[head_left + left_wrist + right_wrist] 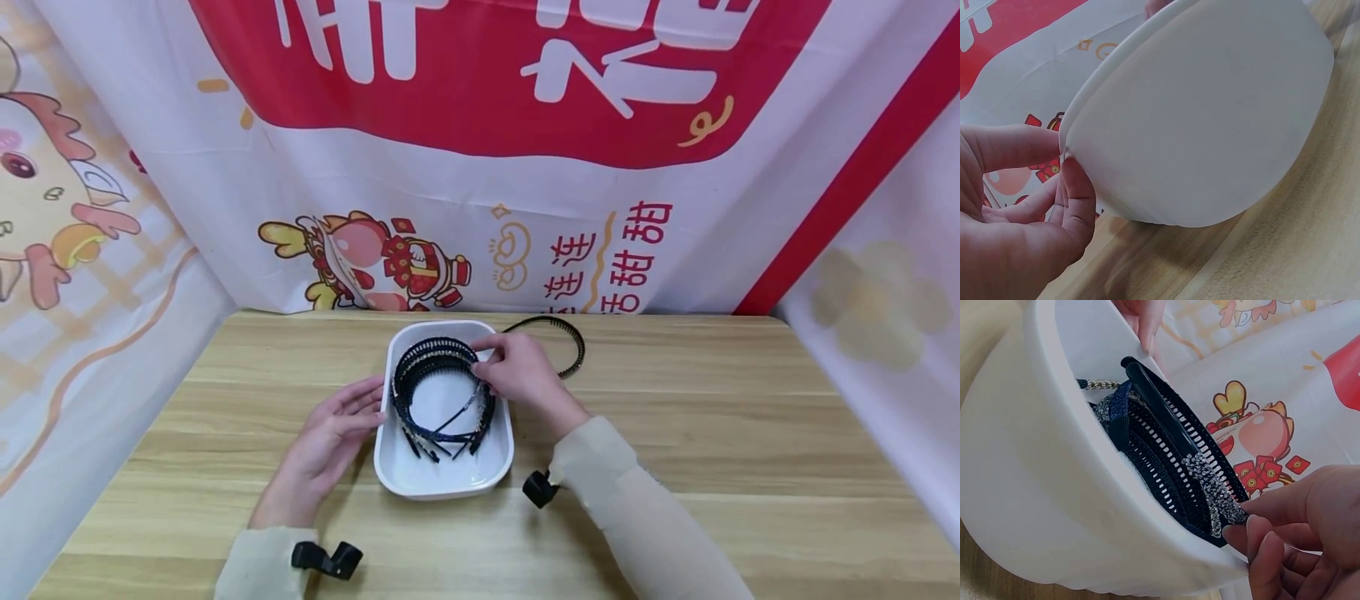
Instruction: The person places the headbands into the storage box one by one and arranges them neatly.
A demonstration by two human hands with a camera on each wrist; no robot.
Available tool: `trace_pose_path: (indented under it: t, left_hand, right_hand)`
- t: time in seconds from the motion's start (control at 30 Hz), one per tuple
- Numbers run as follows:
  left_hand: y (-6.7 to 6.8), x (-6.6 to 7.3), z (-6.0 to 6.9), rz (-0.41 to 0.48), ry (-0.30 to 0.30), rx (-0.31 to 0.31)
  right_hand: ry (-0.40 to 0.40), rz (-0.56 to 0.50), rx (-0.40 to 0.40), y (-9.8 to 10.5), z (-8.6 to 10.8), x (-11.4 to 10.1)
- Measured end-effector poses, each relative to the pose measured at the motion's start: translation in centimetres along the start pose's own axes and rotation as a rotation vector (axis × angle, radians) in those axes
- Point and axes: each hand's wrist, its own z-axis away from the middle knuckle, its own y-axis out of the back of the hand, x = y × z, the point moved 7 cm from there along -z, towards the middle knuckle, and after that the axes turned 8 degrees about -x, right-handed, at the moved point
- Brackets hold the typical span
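Note:
A white plastic tub (408, 479) stands on the table with several black headbands (400, 385) stacked in it, some toothed, some with sparkling trim. My left hand (333, 437) pinches the tub's left rim between thumb and fingers; the left wrist view shows the tub's outer wall (1210, 119) close by. Over the tub's far right side, my right hand (521, 371) pinches a rhinestone-covered headband (1213, 484) with thumb and fingertips. This headband lies among the others inside the tub. Part of the stack is hidden by the right hand and the tub wall.
Behind the right hand, another black toothed headband (579, 346) lies on the wooden table (712, 433), partly covered by that hand. A printed white and red cloth (480, 183) hangs along the table's back edge, with more cloth at both sides.

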Motion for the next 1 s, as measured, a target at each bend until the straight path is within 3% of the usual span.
trace_pose_path:
  t: [0.67,1.0]
  left_hand:
    - [0.05,-0.01,-0.05,0.001,0.001,0.007]
    - [0.03,-0.03,-0.13,0.005,-0.020,0.001]
  right_hand:
    - [0.020,0.034,0.032,0.05,0.01,0.18]
    - [-0.004,-0.050,0.070,0.34,0.44,0.74]
